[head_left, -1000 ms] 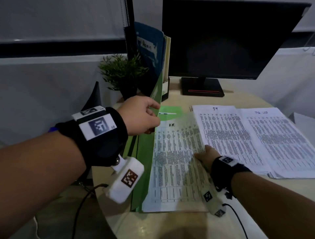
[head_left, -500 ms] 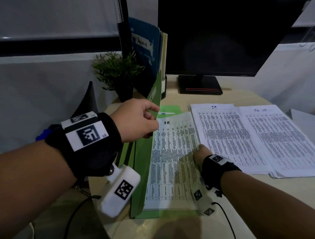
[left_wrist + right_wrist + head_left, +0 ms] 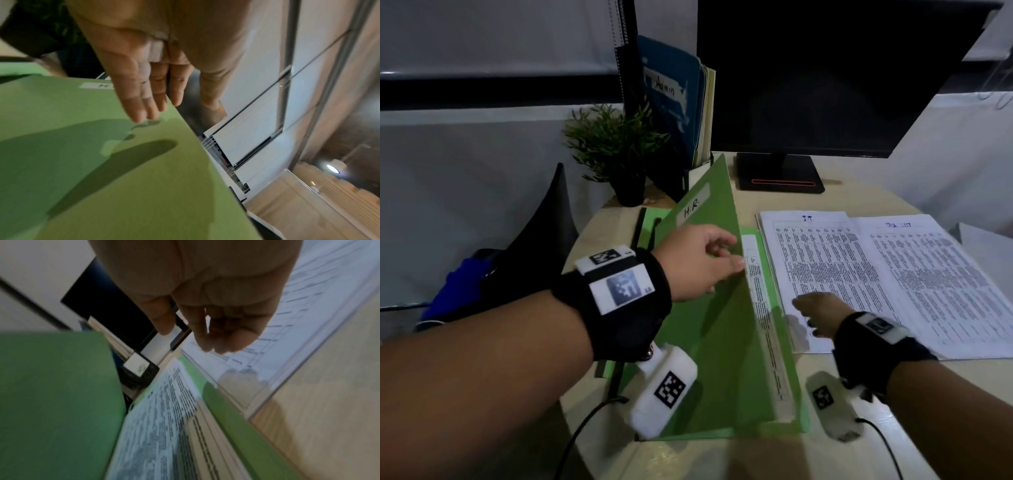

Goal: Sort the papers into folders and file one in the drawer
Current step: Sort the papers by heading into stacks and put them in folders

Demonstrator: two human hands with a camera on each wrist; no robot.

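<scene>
Step in hand: closing the green folder [image 3: 719, 329], marked H.R., over its sheets [image 3: 763, 308] near the tabletop's left edge. The left hand [image 3: 698, 263], fingers straight, presses the half-raised cover down. The right hand [image 3: 822, 317], loosely curled and holding nothing, hovers over the I.T. papers [image 3: 825, 260] just beside. Next move, by judgement: flatten the cover, then file the I.T. stack.
</scene>
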